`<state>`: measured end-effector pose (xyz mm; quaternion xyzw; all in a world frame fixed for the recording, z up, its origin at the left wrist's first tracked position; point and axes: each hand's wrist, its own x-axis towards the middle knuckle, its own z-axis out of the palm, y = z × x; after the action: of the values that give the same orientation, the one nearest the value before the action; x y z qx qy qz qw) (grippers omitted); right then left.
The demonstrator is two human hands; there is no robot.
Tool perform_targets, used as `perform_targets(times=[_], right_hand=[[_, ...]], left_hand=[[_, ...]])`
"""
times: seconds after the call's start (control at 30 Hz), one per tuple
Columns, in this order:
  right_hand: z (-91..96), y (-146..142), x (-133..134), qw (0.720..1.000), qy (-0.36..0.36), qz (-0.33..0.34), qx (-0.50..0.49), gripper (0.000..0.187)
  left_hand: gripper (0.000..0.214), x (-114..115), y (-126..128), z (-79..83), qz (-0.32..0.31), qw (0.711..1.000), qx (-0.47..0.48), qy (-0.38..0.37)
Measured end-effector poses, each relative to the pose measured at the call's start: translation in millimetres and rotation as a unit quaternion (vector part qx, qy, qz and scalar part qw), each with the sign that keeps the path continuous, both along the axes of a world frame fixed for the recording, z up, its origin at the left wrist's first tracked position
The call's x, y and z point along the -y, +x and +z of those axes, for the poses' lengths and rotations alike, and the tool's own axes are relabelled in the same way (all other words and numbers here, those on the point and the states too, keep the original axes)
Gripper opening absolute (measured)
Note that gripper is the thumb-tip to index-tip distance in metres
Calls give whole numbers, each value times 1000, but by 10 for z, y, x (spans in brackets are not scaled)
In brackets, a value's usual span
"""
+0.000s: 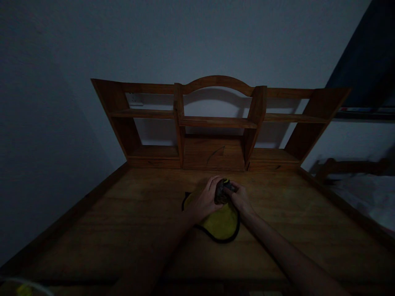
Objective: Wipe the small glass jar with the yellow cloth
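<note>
At the far left, in front of the yellow cloth (222, 225), lie a pale curved strip (29, 282) and a yellow item (24, 290), both cut by the frame edge. Left of the cloth and well behind it, a white socket panel (135, 103) shows through the wooden desk hutch (216, 122), which spans the area behind the cloth.

Over the cloth's left part, the left hand (207, 198) curls round a small dark rounded object (221, 194) with a yellow mark on top. The object is over the cloth's far part; whether it touches the fabric, I cannot tell. From the cloth's right side, the right hand (242, 200) closes a narrow grip on the object's right side, thumb across its face.

The step in hand seems to be two-handed handling of the object; any next move probably calls for a steady left hold while the right fingers work.

Far right of the cloth is a bed rail (354, 166).
</note>
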<state>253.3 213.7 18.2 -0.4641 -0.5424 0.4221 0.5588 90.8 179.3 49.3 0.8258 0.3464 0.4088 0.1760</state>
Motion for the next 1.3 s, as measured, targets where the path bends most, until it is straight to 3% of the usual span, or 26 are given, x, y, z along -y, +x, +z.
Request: perform_targets(times=[0.33, 0.6, 0.77, 0.9, 1.3], right_hand=[[115, 5, 104, 992, 73, -58, 88, 22], [194, -39, 190, 985, 114, -36, 126, 28], [130, -20, 71, 993, 87, 12, 76, 23], [55, 35, -15, 996, 45, 63, 50, 34], [234, 63, 143, 973, 119, 9, 198, 23]], left_hand=[[89, -21, -5, -30, -2, 1000, -5, 4], [79, -30, 44, -94, 74, 997, 11, 31], [82, -24, 21, -88, 100, 994, -3, 46], [83, -8, 18, -88, 89, 994, -35, 49], [88, -11, 35, -112, 84, 993, -39, 74]])
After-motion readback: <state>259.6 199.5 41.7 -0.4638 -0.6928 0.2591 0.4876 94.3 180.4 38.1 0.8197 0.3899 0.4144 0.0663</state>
